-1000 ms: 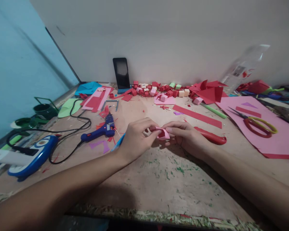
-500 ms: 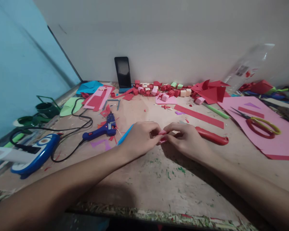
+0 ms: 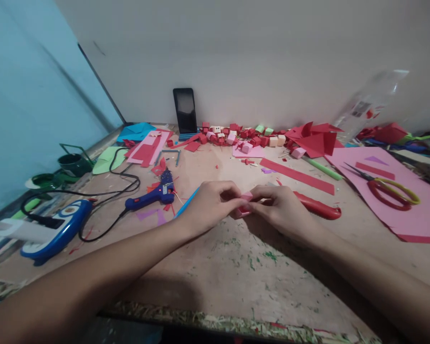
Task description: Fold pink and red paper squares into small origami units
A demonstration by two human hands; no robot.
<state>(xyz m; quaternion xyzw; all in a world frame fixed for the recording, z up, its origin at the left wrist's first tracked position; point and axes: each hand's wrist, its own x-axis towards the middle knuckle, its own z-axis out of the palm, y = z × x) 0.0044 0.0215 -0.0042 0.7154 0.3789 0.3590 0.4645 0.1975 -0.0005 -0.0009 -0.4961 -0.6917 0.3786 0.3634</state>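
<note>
Paper piece (image 3: 247, 196), pink and folded, sits between the fingers of the left hand (image 3: 215, 203) and right hand (image 3: 281, 205), pinched from opposite sides above the surface (image 3: 232, 267); this shared hold probably keeps so small and light a thing from twisting. The fingers cover much of it, so its full shape cannot be told. Left of the fingers lies a blue glue gun (image 3: 150, 197), nozzle pointing away from them, perhaps to spare them the heat. Just right of them is a red-handled tool (image 3: 318, 206). Scissors (image 3: 394, 191) rest farther right on a pink sheet (image 3: 419, 220), seemingly within reach. Beyond the fingers, paper blocks (image 3: 231, 138) crowd near the wall (image 3: 236, 62), likely to leave the hands room.
</note>
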